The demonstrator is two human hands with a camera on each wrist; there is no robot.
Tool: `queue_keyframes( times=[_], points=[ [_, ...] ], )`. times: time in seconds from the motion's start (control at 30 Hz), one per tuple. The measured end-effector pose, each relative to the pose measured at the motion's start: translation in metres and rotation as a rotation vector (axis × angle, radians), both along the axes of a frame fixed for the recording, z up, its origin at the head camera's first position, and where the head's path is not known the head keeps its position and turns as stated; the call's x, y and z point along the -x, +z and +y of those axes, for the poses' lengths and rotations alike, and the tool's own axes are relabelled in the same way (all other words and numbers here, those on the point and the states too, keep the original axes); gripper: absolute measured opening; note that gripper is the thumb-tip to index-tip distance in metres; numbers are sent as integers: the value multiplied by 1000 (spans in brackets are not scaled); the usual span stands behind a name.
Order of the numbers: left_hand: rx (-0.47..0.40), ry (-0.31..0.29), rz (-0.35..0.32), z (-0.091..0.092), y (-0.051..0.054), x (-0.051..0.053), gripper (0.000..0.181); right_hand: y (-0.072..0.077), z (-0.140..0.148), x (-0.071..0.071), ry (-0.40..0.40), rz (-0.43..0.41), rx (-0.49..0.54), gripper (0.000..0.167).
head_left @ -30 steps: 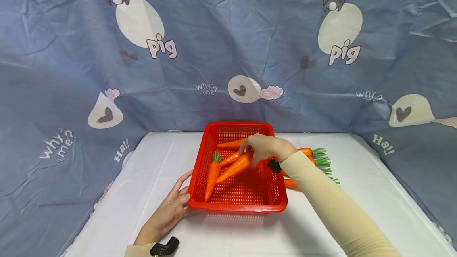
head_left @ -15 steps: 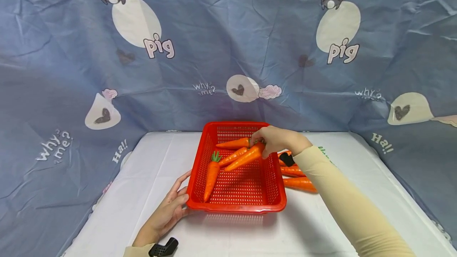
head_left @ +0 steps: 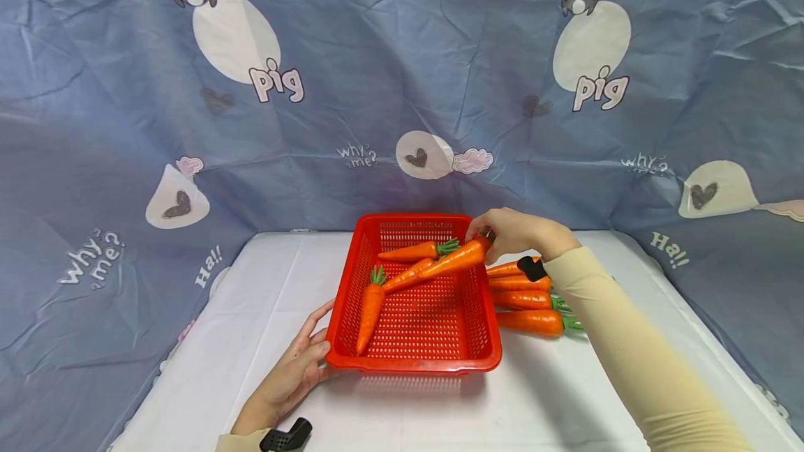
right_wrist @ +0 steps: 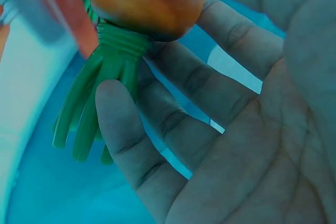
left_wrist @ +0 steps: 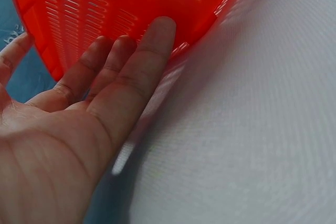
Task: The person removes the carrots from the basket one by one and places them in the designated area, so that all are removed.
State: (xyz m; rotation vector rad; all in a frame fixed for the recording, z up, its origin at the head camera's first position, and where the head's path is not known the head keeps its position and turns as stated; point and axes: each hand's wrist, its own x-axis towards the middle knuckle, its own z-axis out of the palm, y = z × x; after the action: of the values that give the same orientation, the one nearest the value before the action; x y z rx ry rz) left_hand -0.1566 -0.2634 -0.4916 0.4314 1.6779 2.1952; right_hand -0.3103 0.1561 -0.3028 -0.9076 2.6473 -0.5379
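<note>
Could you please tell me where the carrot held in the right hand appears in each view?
Head: carrot right of and below centre, slanting over the basket, thick end in the right hand.
Left wrist: not in it.
Right wrist: top, left of centre, green leaves below it.
Shared landmark: the right hand, in the head and right wrist views.

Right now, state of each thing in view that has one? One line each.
Basket: upright, part-filled.
Inside carrots: three, lying down.
Held carrot: tip pointing left; contact with the one beneath unclear.
Outside carrots: lying right of basket.
Left hand: touching basket.
Right hand: gripping held carrot's leafy end.
Backdrop: wrinkled.
</note>
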Motion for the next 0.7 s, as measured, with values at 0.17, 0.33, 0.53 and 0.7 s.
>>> queue_keyframes(
  times=[0.17,0.33,0.53,0.7],
  points=[
    [14,14,-16,1,2,0,74,3,19,3,-35,-20,26,34],
    [12,9,-26,2,1,0,74,3,38,5,-82,-42,27,35],
    [6,10,-25,1,2,-1,74,2,60,9,-126,-46,12,35],
    [21,20,-38,2,3,-1,72,-3,80,12,-155,-45,8,40]
  ],
)
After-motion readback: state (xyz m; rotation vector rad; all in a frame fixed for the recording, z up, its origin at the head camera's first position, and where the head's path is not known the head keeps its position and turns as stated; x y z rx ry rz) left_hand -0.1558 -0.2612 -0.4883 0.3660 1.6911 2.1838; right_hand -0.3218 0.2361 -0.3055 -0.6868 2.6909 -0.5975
